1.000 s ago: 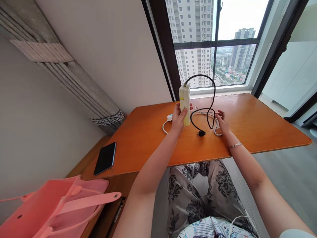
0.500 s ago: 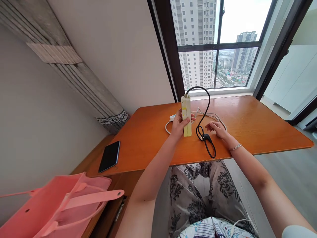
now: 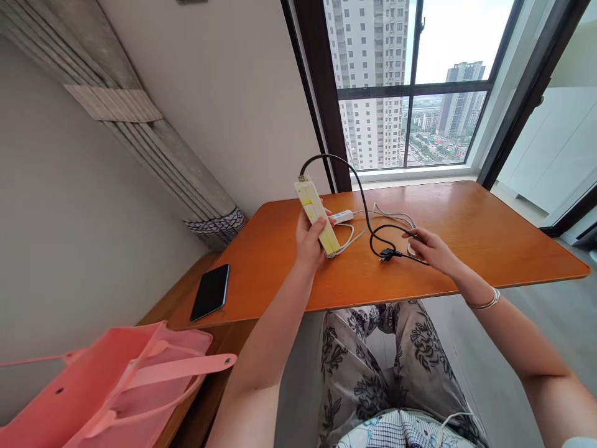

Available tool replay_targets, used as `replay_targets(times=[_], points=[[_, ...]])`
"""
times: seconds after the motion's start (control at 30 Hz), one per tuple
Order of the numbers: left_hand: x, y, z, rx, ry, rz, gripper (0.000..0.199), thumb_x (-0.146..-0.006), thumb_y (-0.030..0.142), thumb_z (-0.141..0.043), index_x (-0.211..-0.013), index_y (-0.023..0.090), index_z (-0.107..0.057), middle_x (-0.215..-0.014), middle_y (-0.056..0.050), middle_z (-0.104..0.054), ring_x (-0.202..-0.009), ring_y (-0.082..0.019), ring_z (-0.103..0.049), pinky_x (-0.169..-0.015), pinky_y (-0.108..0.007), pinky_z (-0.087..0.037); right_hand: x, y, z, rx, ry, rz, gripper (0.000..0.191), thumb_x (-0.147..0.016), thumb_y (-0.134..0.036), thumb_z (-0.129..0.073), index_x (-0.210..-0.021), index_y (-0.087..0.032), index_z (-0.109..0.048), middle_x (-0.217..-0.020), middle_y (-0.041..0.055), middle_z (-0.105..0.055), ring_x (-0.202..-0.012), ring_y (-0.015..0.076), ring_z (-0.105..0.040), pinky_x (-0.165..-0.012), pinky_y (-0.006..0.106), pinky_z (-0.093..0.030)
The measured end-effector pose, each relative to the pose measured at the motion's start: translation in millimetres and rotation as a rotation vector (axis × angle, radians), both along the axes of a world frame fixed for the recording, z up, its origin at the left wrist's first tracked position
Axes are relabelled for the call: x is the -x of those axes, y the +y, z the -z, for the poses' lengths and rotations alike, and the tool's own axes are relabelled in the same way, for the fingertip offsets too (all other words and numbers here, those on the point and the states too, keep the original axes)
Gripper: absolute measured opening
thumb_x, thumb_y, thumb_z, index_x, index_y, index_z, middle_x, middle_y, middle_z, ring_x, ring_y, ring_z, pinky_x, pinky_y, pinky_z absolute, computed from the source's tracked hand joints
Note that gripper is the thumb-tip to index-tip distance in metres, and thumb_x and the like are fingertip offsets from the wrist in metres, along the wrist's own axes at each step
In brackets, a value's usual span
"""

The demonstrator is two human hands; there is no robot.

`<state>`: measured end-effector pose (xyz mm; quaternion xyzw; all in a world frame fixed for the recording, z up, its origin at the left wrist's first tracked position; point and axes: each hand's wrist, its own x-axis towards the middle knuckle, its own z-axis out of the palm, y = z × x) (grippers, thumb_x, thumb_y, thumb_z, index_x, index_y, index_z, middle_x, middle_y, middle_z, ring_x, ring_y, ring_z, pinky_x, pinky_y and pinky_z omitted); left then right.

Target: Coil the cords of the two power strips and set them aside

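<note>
From my remote feed, the left hand (image 3: 308, 242) had its fingers wrapped around a cream power strip (image 3: 316, 210), thumb across the front, at the lower half, I judged, so that the cord end stayed free. The strip leaned with its top to the left, above the table; I couldn't tell whether its lower end touched the wood. The right hand (image 3: 433, 250) appeared to pinch a bend of the black power cord (image 3: 361, 190), probably to keep the loose loops under control. The cord arched from the strip's top to a small coil, with its black plug (image 3: 388, 254) beside those fingers. Behind lay a white adapter block (image 3: 342, 216) and white cable (image 3: 396, 216), on the wooden table (image 3: 261, 261). Farther left, a dark-screened mobile device (image 3: 209, 292) sat near the edge, out of the cord's way, and a pink bag (image 3: 112, 373) stood beyond.

Half a second earlier, the strip had been nearly upright and farther right, with the block showing on its left; the right hand had hovered by the plug, apparently gripping nothing. It had since shifted right, and the cord's arch had widened.
</note>
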<state>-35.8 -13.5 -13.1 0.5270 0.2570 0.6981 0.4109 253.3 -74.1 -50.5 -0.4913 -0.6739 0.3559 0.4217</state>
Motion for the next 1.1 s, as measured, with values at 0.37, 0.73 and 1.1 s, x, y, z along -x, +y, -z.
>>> replay_targets(times=[0.37,0.73,1.1], points=[[120.4,47.4,28.3,0.146,-0.056,-0.425,0.045,-0.056,0.037,-0.086,-0.081,0.020,-0.053,-0.073,0.006,-0.060,-0.063,-0.010,-0.051,-0.055,-0.024,-0.041,-173.4,20.7,-64.1,-0.430,-0.853,0.886,0.026,-0.097,-0.035,-0.057,-0.105,-0.016,-0.073,-0.102,0.0154,-0.070,-0.080,0.0196,-0.056,-0.061,0.032,-0.024],[125.0,37.7,44.6,0.166,-0.004,-0.422,0.048,-0.064,0.049,-0.077,-0.089,0.021,-0.045,-0.074,0.006,-0.055,-0.064,-0.010,-0.053,-0.058,-0.025,-0.041,-172.7,32.0,-38.4,-0.155,-1.264,0.702,0.042,-0.101,-0.035,-0.043,-0.129,-0.014,-0.066,-0.116,0.0189,-0.068,-0.107,0.0287,-0.057,-0.083,0.038,-0.035],[37.1,-12.3,35.7,0.072,0.142,0.075,0.056,-0.060,0.044,-0.084,-0.105,0.022,-0.060,-0.087,-0.001,-0.064,-0.072,-0.015,-0.062,-0.063,-0.027,-0.049,-34.4,45.2,-1.6,-0.469,-0.560,0.167,0.069,-0.090,-0.051,-0.056,-0.149,-0.018,-0.042,-0.151,0.0186,-0.045,-0.141,0.0329,-0.041,-0.115,0.052,-0.034]])
